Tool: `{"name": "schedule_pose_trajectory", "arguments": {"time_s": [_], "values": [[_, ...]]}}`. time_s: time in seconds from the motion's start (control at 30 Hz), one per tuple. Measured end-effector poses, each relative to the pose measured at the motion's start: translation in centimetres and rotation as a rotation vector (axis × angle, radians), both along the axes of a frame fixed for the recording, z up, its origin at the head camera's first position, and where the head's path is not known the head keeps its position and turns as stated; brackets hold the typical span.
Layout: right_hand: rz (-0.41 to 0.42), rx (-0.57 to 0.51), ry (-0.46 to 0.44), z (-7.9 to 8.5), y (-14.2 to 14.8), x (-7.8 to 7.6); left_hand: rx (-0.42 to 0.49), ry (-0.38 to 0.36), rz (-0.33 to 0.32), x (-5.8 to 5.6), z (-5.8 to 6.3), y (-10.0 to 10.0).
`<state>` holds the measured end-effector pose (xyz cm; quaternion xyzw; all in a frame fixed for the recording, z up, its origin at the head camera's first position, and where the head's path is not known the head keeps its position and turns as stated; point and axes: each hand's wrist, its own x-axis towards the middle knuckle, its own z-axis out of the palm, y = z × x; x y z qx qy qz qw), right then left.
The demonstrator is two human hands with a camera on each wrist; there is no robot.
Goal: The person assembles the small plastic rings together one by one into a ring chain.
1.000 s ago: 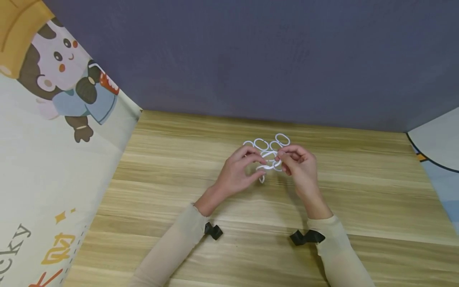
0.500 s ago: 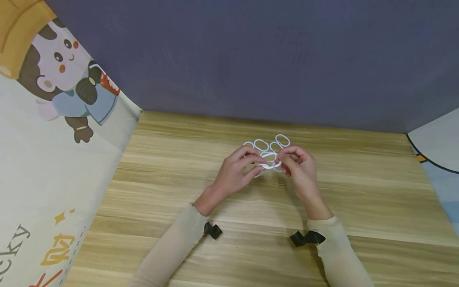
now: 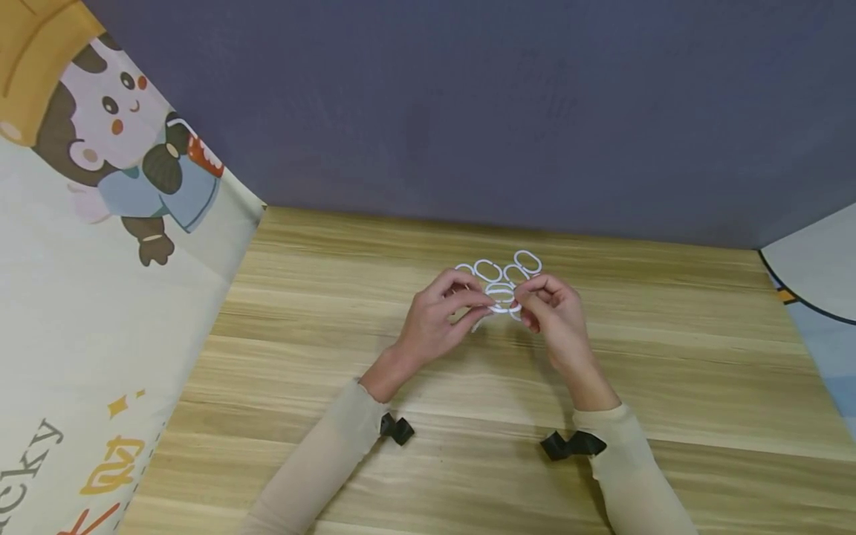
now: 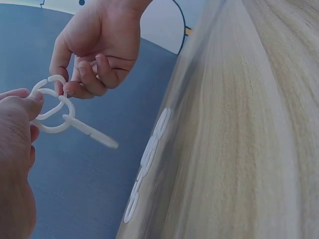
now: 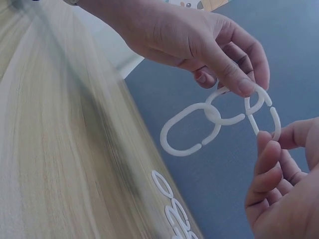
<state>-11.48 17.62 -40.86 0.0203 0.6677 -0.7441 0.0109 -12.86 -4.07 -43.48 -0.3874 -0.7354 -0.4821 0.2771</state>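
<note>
White oval plastic rings, each with a small gap, are linked into a short chain between the two hands. In the head view my left hand [image 3: 431, 312] pinches the chain between thumb and fingers. My right hand [image 3: 560, 312] pinches an end ring [image 5: 276, 122] from the other side. Past the left fingertips, a middle ring [image 5: 227, 121] passes through this end ring, and a further ring [image 5: 167, 132] hangs from it. Several loose rings [image 3: 528, 261] lie on the table just beyond the hands; the left fingers partly hide one.
The wood-grain table [image 3: 334, 260] ends at a dark blue-grey panel [image 3: 468, 111] behind the rings. Printed cartoon panels [image 3: 60, 297] stand at the left and right. Each sleeve carries a black wrist mount [image 3: 571, 443].
My left thumb and fingers have come together on the chain, and its hanging end ring has swung left below the left hand. My right hand has barely moved.
</note>
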Motion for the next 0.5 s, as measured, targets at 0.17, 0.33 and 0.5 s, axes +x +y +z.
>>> {"name": "schedule_pose_trajectory", "arguments": {"time_s": [0.17, 0.33, 0.5], "values": [[0.015, -0.007, 0.016, 0.05, 0.01, 0.23, 0.009, -0.003, 0.008, 0.01, -0.07, -0.05], [0.023, -0.019, 0.028, 0.09, -0.07, 0.45, -0.018, 0.037, 0.038, -0.05, -0.09, -0.12], [0.031, -0.027, 0.034, 0.18, -0.13, 0.54, -0.027, 0.089, 0.072, -0.19, -0.16, -0.23]]}}
